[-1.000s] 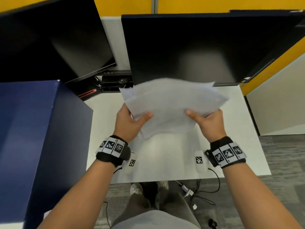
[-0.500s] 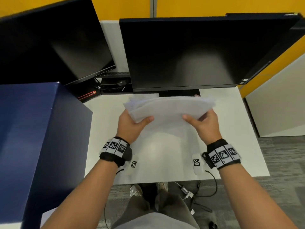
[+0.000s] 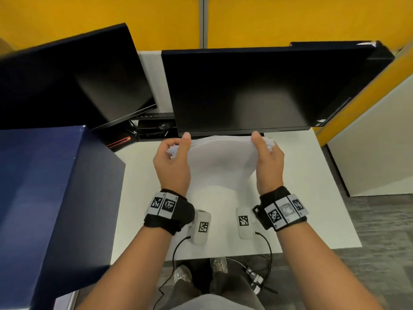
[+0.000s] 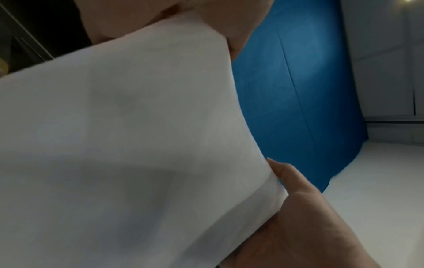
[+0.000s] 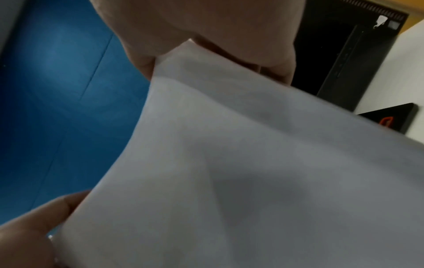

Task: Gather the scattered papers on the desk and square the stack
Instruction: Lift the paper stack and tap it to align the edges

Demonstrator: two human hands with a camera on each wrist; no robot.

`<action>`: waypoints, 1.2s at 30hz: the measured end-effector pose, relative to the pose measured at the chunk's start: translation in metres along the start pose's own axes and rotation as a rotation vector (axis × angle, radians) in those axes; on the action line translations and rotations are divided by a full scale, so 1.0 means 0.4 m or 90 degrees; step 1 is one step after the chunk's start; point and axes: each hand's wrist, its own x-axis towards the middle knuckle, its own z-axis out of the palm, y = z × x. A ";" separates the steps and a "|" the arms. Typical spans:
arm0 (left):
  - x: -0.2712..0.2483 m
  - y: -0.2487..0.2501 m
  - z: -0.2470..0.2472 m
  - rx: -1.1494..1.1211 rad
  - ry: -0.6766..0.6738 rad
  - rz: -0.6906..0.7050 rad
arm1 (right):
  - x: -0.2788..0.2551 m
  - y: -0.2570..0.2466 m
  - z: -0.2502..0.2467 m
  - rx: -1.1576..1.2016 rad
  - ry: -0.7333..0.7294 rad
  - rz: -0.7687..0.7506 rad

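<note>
A stack of white papers [image 3: 222, 159] stands nearly upright on the white desk [image 3: 312, 198], just in front of the middle monitor. My left hand [image 3: 176, 151] grips its left edge and my right hand [image 3: 267, 151] grips its right edge, thumbs on the near face. The sheet edges at the top left still fan out unevenly. Up close, the left wrist view shows the papers [image 4: 126, 154] held between my thumb and fingers; the right wrist view shows the papers [image 5: 252, 172] pinched the same way.
A black monitor [image 3: 245, 90] stands right behind the papers, a second monitor [image 3: 73, 81] at the back left. A tall dark blue partition [image 3: 49, 198] borders the desk's left side. Cables and a black device [image 3: 154, 126] lie under the monitors.
The papers were tilted down from a raised, loosely fanned hold to stand on edge on the desk. Both hands turned onto the side edges, and the stack looks tighter.
</note>
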 end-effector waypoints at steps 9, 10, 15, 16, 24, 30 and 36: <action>0.051 -0.033 -0.042 -0.001 -0.143 0.050 | 0.042 -0.003 -0.025 0.020 -0.015 -0.001; 0.065 -0.057 -0.057 0.044 -0.201 0.052 | 0.048 0.008 -0.046 -0.003 -0.078 -0.022; 0.087 -0.137 -0.054 0.240 -0.235 -0.073 | 0.053 0.089 -0.053 -0.152 -0.173 0.063; 0.088 -0.128 -0.044 0.220 -0.216 -0.074 | 0.050 0.083 -0.044 -0.139 -0.158 0.055; 0.061 -0.066 -0.057 0.127 -0.218 0.050 | 0.015 0.018 -0.070 -0.111 -0.146 -0.103; 0.062 -0.104 -0.050 0.159 -0.211 -0.003 | 0.014 0.082 -0.072 -0.188 -0.136 0.006; 0.055 -0.084 -0.049 0.155 -0.205 0.077 | 0.012 0.046 -0.088 -0.144 -0.127 -0.075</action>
